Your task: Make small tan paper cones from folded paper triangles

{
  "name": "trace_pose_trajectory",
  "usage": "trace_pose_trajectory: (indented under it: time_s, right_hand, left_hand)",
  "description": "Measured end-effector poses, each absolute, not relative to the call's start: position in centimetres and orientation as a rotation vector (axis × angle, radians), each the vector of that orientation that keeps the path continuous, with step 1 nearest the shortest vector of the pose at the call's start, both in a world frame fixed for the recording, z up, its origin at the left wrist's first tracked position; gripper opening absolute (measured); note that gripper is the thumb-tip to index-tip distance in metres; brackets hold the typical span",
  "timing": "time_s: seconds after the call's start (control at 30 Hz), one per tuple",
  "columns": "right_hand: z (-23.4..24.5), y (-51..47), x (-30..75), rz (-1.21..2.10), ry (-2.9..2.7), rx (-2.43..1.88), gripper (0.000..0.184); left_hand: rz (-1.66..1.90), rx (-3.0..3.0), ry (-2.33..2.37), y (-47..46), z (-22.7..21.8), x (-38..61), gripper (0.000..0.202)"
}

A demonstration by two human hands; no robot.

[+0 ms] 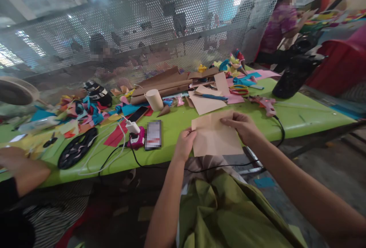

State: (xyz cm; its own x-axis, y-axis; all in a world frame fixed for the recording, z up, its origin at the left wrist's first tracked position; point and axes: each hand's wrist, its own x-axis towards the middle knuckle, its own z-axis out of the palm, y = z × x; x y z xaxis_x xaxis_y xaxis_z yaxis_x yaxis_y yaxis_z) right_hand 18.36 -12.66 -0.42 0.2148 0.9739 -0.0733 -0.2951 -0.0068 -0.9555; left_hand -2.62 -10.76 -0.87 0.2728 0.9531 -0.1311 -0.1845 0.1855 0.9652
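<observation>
A creased tan paper sheet [215, 135] is held up over the near edge of the green table [300, 116]. My left hand [184, 144] pinches its left edge, fingers closed on it. My right hand [243, 126] grips its upper right corner, fingers closed too. Below the sheet lies my lap in olive-green cloth [223, 210].
The table carries coloured paper scraps [85, 112], brown cardboard strips [168, 84], a rolled paper cone [154, 99], two phones [153, 134], a charger with cables [133, 128], a pink glue gun [264, 105] and a black bottle [291, 76]. Another person's arm [23, 169] rests at left; a person sits at far right.
</observation>
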Motion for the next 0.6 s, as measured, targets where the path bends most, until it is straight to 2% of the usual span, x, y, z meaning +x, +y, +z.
trace_pose_trajectory:
  time_s: [0.2, 0.37, 0.43, 0.53, 0.6]
  right_hand:
    - [-1.2, -12.5, 18.2, 1.129, -0.682, -1.037, 0.036]
    - [-2.0, -12.5, 18.6, 1.05, -0.817, -1.067, 0.037]
    - [-1.9, -12.8, 19.1, 0.92, -1.008, -1.098, 0.044]
    - [-1.2, -13.6, 20.5, 0.533, -1.389, -1.137, 0.06]
    - [-0.6, -14.1, 21.6, 0.303, -1.636, -1.139, 0.056]
  left_hand:
    - [1.014, 1.03, 0.857, -10.6, -1.3, -2.7, 0.051]
    - [0.93, 1.026, 0.848, -10.8, -1.3, -2.5, 0.05]
    - [0.946, 0.999, 0.878, -10.6, -1.3, -2.6, 0.046]
    - [0.972, 0.961, 0.904, -10.3, -1.3, -2.8, 0.042]
    - [0.984, 0.944, 0.898, -10.2, -1.3, -3.0, 0.04]
